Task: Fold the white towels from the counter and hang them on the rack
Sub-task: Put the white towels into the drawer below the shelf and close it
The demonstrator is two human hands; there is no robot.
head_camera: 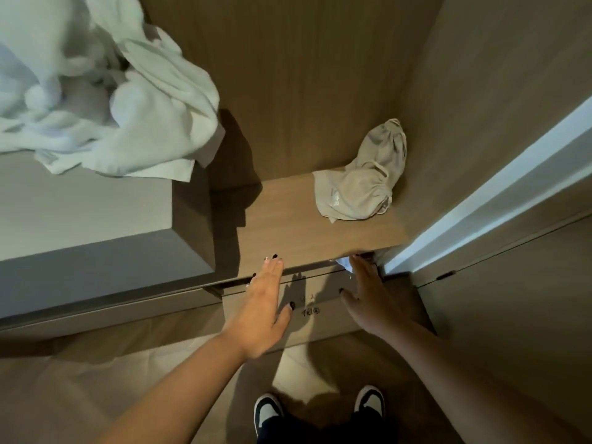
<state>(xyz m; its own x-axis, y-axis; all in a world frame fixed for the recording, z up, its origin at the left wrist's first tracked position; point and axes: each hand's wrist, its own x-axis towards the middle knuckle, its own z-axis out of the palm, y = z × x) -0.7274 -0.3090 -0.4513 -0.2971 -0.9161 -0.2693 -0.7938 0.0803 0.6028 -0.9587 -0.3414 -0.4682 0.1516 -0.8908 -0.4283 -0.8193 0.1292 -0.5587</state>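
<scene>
A heap of crumpled white towels (105, 91) lies on the grey counter (80, 213) at the upper left, one corner hanging over the counter's right edge. My left hand (262, 302) is stretched out flat, fingers straight, at the front edge of a low wooden shelf (288, 225), and holds nothing. My right hand (368, 293) reaches with straight fingers under the shelf's right front edge, where a small patch of white cloth (344, 262) shows. Its fingertips are hidden by the shelf. No rack is in view.
A beige drawstring bag (362, 177) lies on the shelf's back right corner. Wooden walls close the niche behind and to the right. A white door edge (480, 200) runs diagonally at right. My two shoes (320, 411) stand on the tiled floor below.
</scene>
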